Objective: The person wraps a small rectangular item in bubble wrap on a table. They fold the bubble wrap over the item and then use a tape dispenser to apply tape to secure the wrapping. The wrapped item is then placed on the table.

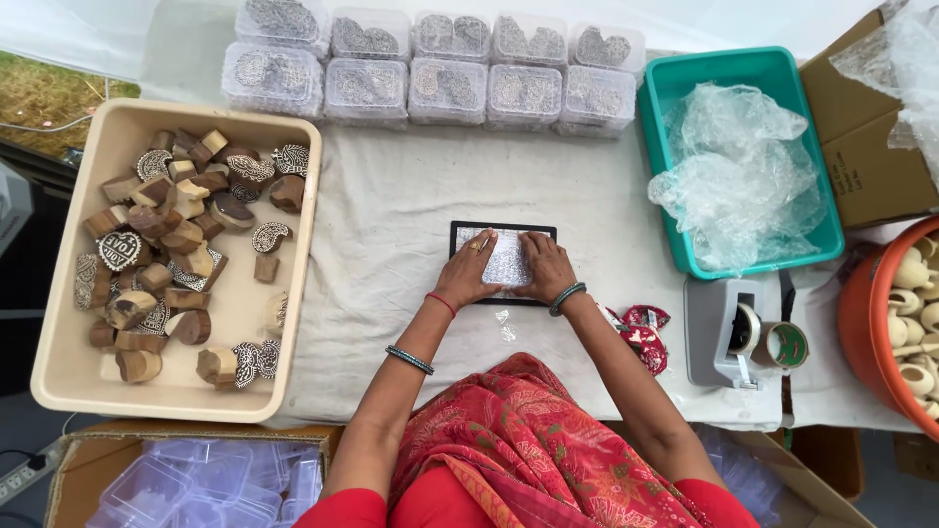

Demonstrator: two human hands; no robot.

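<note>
Black-edged and flat, the small tray (502, 263) lies at the middle of the cloth-covered surface (391, 205), with a patterned silvery piece (506, 260) resting in it. We press down on that piece with both hands: our left hand (471, 269) lies flat over its left part, fingers spread and holding nothing, and our right hand (544, 264) lies palm-down over its right part, fingers also flat rather than closed around anything. We judge this to be the pressing or seating step, the piece being settled into the tray. Any next move would call for even pressure and a clean lift so the piece does not shift. Both forearms reach forward from the near edge and converge on the tray, wrists low. Left stands a beige bin (68, 372) of carved wooden blocks (161, 254); right, a teal tub (665, 88) and a tape dispenser (722, 332).
</note>
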